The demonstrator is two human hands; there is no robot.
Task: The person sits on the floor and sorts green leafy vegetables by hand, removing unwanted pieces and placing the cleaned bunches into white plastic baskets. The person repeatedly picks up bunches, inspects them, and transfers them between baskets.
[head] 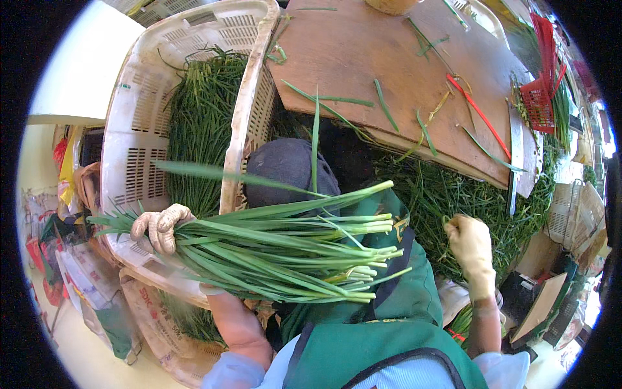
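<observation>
My left hand [163, 228], in a pale glove, is closed around the leafy end of a bunch of garlic chives [272, 248]. The bunch lies crosswise before my green apron [413, 272], its pale cut stem ends pointing right. One blurred leaf sticks out above the bunch, over the rim of a white crate. My right hand [467, 248], also gloved, is over a heap of loose green leaves [432, 204] on the right. Its fingers are curled together; whether a leaf is pinched at the tips is unclear.
A white plastic crate [141, 112] at left holds more chives [209, 116]. Ahead is a wooden board [340, 58] with scattered leaves, a red strip [478, 116] and a long metal blade [515, 150] along its right edge. A red basket [537, 104] stands beyond; a printed sack [155, 311] lies lower left.
</observation>
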